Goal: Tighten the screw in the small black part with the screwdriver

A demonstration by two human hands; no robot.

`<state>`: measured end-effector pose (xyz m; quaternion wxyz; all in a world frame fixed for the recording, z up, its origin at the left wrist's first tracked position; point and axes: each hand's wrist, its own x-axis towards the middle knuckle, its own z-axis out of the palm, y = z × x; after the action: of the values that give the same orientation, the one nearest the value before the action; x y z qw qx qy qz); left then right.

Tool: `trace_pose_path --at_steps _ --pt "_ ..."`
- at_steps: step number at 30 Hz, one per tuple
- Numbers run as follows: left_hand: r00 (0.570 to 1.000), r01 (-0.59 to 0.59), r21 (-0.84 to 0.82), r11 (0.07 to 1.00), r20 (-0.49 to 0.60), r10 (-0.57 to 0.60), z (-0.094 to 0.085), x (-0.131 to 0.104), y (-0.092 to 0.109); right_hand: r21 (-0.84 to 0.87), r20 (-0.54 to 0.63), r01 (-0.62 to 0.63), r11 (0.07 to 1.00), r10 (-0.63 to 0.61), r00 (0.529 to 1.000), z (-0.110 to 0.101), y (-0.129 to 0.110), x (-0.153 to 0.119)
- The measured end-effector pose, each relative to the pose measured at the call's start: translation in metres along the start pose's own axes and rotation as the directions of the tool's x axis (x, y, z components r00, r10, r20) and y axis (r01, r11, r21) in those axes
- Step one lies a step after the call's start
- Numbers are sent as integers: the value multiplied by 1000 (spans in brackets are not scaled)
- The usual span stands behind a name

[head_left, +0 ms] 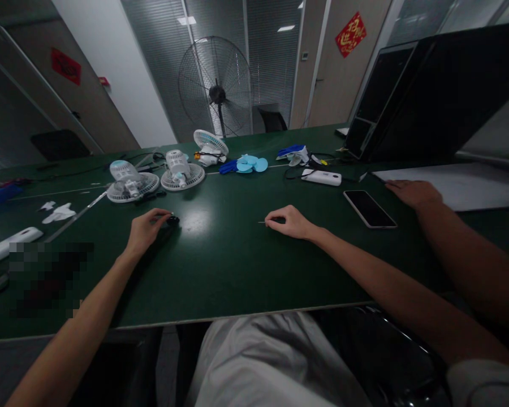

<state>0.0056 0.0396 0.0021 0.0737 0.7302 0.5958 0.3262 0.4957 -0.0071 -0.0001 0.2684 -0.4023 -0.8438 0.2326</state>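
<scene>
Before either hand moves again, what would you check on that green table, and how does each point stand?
1. Left hand has a grip on the small dark part: ok, fingertips pinch it on the table.
2. Right hand has its thin tool: ok, the tip pokes out to the left.
3. Tool's kind and tip: cannot tell, too small and dark.
4. Space between the hands: ok, bare table there.
5. Phone out of the way: ok, it lies apart, right of the right hand.
6. Third hand by the phone: not ok, it rests on the table close by.
</scene>
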Motion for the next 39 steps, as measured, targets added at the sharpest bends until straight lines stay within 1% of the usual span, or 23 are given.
trace_pose_path --at_steps 6,14,19,23,29,33,39 --pt "997 -7 -5 1000 74 7 3 1 -6 8 8 2 1000 -2 1000 0 1 0" --pt "1000 10 29 1000 4 -10 3 0 -2 5 14 -1 1000 1 1000 1 2 0" --pt "1000 0 24 1000 30 -1 6 3 -13 13 18 3 1000 -3 1000 1 2 0" --pt "1000 -16 -6 1000 1 16 10 6 -23 -4 7 9 1000 -9 1000 1 1 0" --pt "999 -28 -38 999 45 30 11 10 -26 -4 16 7 1000 -7 1000 1 1 0" --pt "997 13 -67 998 81 -7 8 13 -25 -1 26 3 1000 -3 1000 1 1 -1" --pt "978 181 -196 964 144 -154 4 13 -22 11 27 3 1000 -3 1000 1 2 -1"
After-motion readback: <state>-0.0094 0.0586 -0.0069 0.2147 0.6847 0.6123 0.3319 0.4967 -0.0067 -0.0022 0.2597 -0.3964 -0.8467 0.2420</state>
